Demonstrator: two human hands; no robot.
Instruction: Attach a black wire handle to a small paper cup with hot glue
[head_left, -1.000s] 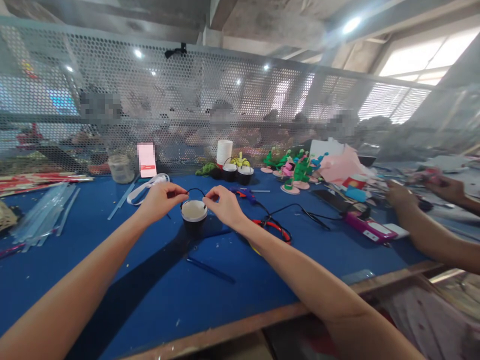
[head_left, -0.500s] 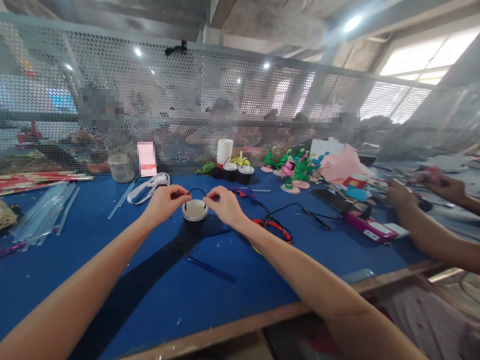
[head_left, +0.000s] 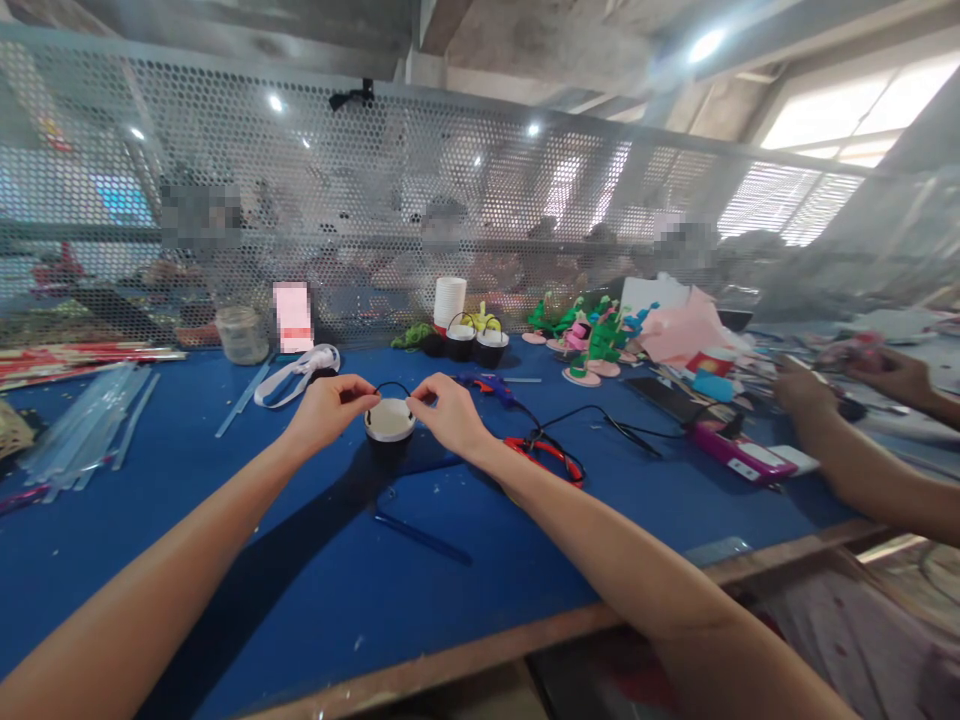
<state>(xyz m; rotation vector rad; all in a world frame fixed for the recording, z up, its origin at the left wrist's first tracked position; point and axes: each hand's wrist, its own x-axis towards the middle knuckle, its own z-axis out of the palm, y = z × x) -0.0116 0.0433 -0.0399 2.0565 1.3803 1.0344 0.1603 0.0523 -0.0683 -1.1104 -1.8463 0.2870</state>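
Observation:
A small cup (head_left: 389, 432), black outside with a white rim and pale inside, stands upright on the blue table (head_left: 315, 620) between my hands. A thin black handle (head_left: 392, 385) arches over it, with its ends at the cup's two sides. My left hand (head_left: 332, 405) pinches the handle's left end at the rim. On the opposite side, my right hand (head_left: 448, 408) pinches the right end. Just beyond my right hand lies a blue glue gun (head_left: 491, 387) with an orange trigger. Two similar handled cups (head_left: 491, 345) sit farther back.
Clear glue sticks (head_left: 90, 425) and a glass jar (head_left: 242, 335) are at the left. White ribbon (head_left: 300, 375) lies behind my left hand. Green pipe-cleaner figures (head_left: 604, 340), a purple power strip (head_left: 739, 455) and a co-worker's hands (head_left: 806, 390) are to the right. A mesh panel (head_left: 375, 210) stands behind.
Both my hands stay at the cup's rim, pinching the handle ends, with barely any shift. At the right, the co-worker's hands have moved only slightly.

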